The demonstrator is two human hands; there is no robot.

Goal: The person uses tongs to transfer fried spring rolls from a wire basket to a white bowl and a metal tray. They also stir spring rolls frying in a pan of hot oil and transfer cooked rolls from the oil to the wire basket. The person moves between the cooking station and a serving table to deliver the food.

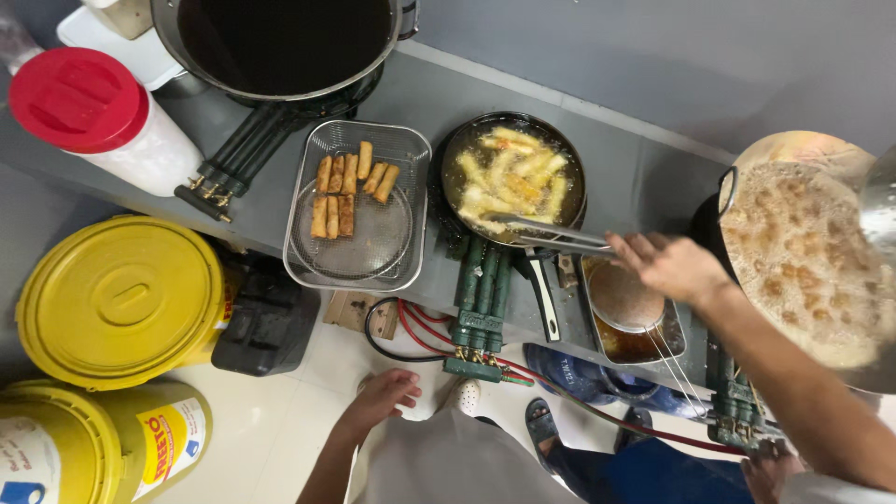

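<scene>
Yellow plastic buckets [121,301] with lids stand on the floor at far left, and above them sit a white container with a red lid [79,98] and a large dark wok [285,42]. Next along the grey counter [635,168], a wire basket [357,205] holds a batch of golden-brown fried rolls [347,187], which look finished and draining. Below it, the left hand [378,399] hangs empty over the tiled floor, fingers loosely spread. In the black frying pan [513,177], the pale rolls [511,175] lie in bubbling oil, much lighter than the basket's, so I judge they need more frying before lifting out. Metal tongs [551,233] reach over the pan's near edge; whether their tips grip a roll I cannot tell. The right hand [667,266] has its fingers curled tight around their handles. A round strainer [623,299] rests in a metal tray, and a large pot [807,257] froths at far right.
</scene>
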